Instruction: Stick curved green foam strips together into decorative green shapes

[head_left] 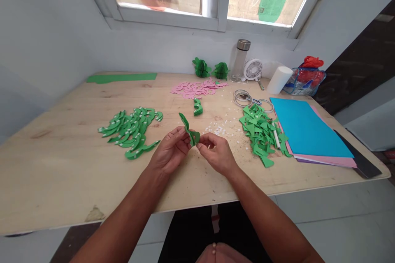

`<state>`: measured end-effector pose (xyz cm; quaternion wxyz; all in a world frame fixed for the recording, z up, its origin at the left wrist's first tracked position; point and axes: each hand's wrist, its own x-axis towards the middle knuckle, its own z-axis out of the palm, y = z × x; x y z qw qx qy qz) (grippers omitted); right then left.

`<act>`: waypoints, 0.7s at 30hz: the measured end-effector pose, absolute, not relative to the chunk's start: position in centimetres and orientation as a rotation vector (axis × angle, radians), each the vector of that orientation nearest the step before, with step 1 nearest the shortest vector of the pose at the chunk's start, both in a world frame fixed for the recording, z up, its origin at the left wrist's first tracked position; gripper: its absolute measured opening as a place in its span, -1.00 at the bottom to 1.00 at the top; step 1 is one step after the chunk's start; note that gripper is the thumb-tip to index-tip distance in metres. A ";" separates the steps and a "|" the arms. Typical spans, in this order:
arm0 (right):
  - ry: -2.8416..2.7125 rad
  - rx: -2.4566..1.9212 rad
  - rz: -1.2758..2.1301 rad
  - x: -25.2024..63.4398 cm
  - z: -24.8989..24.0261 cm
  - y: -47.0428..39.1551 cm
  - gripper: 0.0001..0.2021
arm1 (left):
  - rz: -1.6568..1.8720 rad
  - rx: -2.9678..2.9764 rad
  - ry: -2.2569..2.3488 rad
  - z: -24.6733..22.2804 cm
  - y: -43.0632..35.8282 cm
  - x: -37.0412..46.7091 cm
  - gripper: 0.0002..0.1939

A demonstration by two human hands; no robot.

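Between my two hands is a green paper cut-out [187, 125], tilted upward and seemingly more than one layer thick. My left hand [170, 148] is closed on its left side, with thumb and fingers pinching it. The fingers of my right hand [217, 151] are pinched together at its lower right edge. To the left lies a spread pile of curved green cut-outs [132, 127] bearing small white patches. Just beyond my hands is a small stack of green pieces [198, 107]. White paper bits [217, 127] are scattered beyond my right hand.
Pink cut-outs [197, 88] lie further back, before two layered green paper shapes [202, 68]. At right are green scraps [257, 131], a white pen [276, 136], tape rolls [242, 98] and blue sheets [308, 127]. A bottle [240, 61] and small fan [253, 69] stand behind.
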<state>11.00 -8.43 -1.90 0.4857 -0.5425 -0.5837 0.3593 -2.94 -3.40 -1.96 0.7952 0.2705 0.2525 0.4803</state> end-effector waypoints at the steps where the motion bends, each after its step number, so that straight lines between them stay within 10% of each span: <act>1: -1.387 -1.308 0.930 11.0 -2.0 -8.4 -0.94 | 1.030 0.587 0.544 -1.9 -3.4 -2.9 -0.91; 21: -1.126 -1.246 1.077 11.3 -2.2 -8.0 -0.95 | 0.995 0.583 0.561 -1.7 -3.7 -2.9 -0.89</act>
